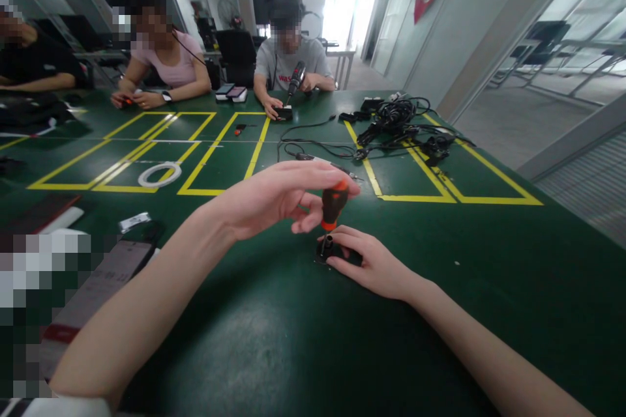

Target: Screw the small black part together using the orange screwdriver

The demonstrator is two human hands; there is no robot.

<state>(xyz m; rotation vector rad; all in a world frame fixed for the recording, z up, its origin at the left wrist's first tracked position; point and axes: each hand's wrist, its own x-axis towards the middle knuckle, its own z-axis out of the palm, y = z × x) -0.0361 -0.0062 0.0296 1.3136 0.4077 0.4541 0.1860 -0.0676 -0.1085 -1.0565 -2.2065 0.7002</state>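
My left hand [298, 192] is closed at the top of a screwdriver [332, 207] with a black and orange handle. Its fingers reach over the handle's end, and the other fingers curl beside it. The screwdriver stands nearly upright, its shaft pointing down at a small black part [323, 253] that lies on the green table [264, 339]. A short round post rises from that part. Against its right side, my right hand [369, 257] grips the black part with thumb and fingers. Where exactly the tip meets the part is too small to tell.
A tangle of black cables [396, 120] lies at the back right. Beyond my left hand is a roll of white tape [160, 174]. Phones and boxes [105, 280] lie at the left. Across the table, a person holds a power drill [296, 78]; two other people sit further left.
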